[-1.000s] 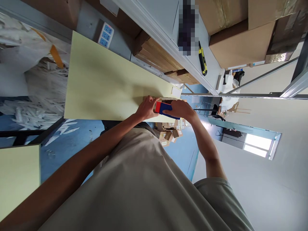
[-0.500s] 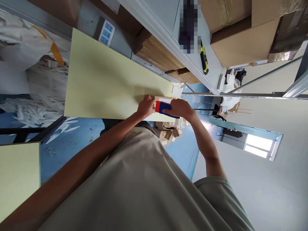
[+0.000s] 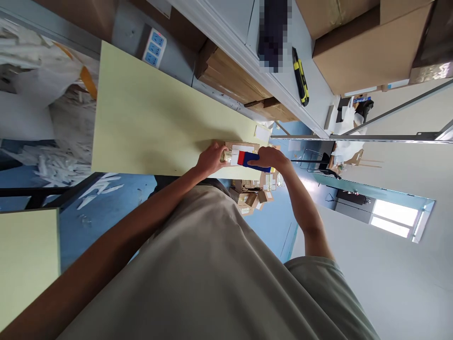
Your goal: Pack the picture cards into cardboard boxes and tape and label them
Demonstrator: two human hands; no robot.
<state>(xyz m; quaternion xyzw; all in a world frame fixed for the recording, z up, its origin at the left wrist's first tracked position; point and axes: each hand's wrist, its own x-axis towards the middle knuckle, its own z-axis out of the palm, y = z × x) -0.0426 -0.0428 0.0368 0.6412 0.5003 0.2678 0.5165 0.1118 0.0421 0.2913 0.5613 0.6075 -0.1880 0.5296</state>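
Note:
A small cardboard box (image 3: 230, 146) with a white label lies on the pale yellow tabletop (image 3: 141, 118). My left hand (image 3: 211, 159) grips the box's left end, where shiny clear tape shows by the fingers. Wrapped around a blue-and-red tape dispenser (image 3: 253, 160), my right hand (image 3: 272, 158) holds it over the right part of the box. The dispenser's red end faces my left hand, with a strip of label between them. The dispenser and my right hand hide the far end of the box.
Above the tabletop runs a grey shelf (image 3: 244, 28) bearing a yellow-and-black utility knife (image 3: 300, 76) and large cartons (image 3: 368, 56). A power strip (image 3: 155, 47) sits at the table's back edge. Small boxes (image 3: 252, 198) are piled on the blue floor; white packing scraps (image 3: 53, 163) lie at left.
My right hand has drawn the tape dispenser to the right, away from my left hand, uncovering more of the box's label. My left hand keeps its hold on the box end.

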